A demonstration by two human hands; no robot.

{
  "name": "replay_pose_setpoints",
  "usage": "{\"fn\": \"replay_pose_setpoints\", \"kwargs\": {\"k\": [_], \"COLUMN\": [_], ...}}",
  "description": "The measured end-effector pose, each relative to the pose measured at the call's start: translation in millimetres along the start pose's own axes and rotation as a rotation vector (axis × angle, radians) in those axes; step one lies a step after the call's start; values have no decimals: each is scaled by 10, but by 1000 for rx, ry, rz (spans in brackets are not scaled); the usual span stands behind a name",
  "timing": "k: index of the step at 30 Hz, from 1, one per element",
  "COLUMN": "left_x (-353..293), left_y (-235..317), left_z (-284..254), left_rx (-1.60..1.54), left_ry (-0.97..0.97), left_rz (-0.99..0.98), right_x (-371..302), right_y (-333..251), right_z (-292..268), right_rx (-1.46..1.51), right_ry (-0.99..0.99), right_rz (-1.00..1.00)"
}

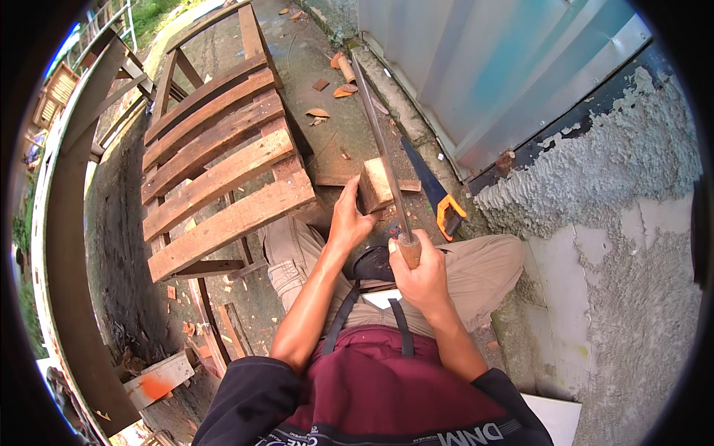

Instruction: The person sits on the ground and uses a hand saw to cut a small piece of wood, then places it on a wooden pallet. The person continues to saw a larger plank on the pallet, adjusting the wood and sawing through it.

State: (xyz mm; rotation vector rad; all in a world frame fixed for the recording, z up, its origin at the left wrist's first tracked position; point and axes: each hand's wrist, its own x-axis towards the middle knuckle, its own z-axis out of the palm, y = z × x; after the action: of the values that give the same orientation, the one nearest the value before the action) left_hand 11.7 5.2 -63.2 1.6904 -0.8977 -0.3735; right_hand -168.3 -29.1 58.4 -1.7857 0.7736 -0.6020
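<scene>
My left hand point(349, 221) grips a short wooden block point(377, 184) from its left side and underside, holding it up in front of my lap. In my right hand point(422, 275) is a machete point(377, 123), its round wooden handle wrapped by my fingers. The long, narrow blade points up and away, seen nearly edge-on. It passes along the right side of the block; I cannot tell whether it touches. Behind the block, a thin wooden strip point(335, 180) lies on the ground.
A slatted wooden bench point(223, 160) stands on the left. A handsaw point(424, 178) with an orange and black handle lies by the wall at right. Dry leaves point(344, 91) and wood scraps point(232, 331) litter the concrete. Corrugated metal sheeting point(491, 82) rises beyond.
</scene>
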Motion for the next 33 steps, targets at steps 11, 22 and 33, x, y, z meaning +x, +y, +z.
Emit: {"fn": "replay_pose_setpoints", "kwargs": {"k": [11, 22, 33], "left_x": [-43, -33, 291], "left_y": [-332, 287, -476], "left_z": [161, -57, 111], "left_rx": [23, 52, -26], "left_ry": [-14, -46, -171], "left_rz": [-109, -29, -91], "right_x": [193, -174, 223], "right_y": [575, -26, 604], "right_z": [218, -101, 44], "right_rx": [-39, 58, -20], "right_ry": [50, 52, 26], "right_rz": [88, 6, 75]}}
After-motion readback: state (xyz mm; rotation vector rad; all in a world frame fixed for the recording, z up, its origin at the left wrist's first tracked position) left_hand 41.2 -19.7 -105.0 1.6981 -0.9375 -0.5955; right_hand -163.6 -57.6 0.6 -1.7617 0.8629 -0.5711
